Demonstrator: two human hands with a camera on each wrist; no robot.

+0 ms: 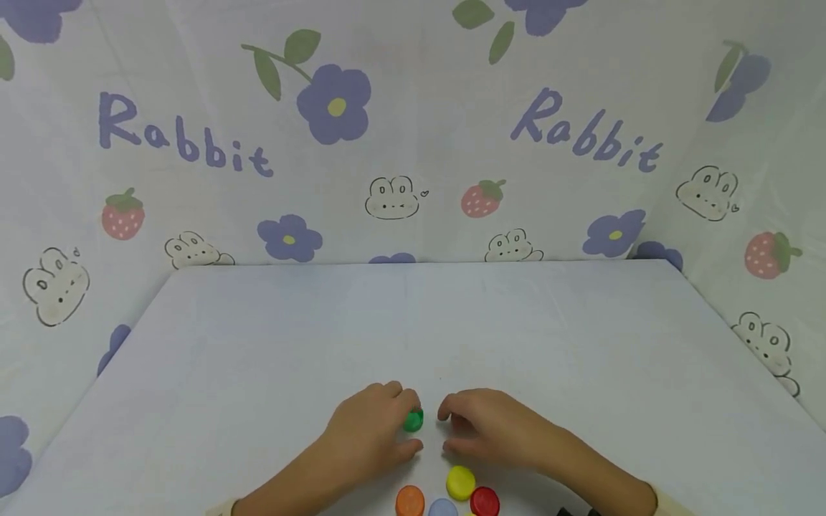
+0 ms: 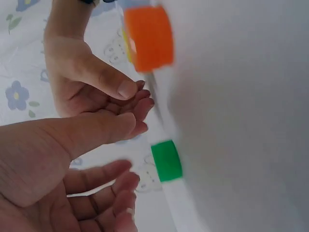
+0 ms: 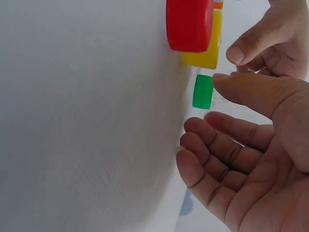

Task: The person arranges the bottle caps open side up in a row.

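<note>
A small green disc (image 1: pixel 413 421), short and round, sits on the white table between two bare hands. Nearest to it is my left hand (image 1: pixel 371 433), whose forefinger overlaps it in the head view. In the left wrist view a gap shows between the fingers and the green disc (image 2: pixel 167 161). My right hand (image 1: pixel 493 430) hovers just to the right, thumb and fingers spread apart, holding nothing. From the right wrist, the green disc (image 3: pixel 203 92) appears beyond my loosely bent fingers.
Closer to me lie a yellow disc (image 1: pixel 461 483), a red disc (image 1: pixel 485 502), an orange disc (image 1: pixel 410 501) and a pale blue disc (image 1: pixel 443 508). Something black (image 1: pixel 577 512) pokes in at the bottom edge. A printed cloth (image 1: pixel 426 136) surrounds the table (image 1: pixel 290 322) at the back and sides.
</note>
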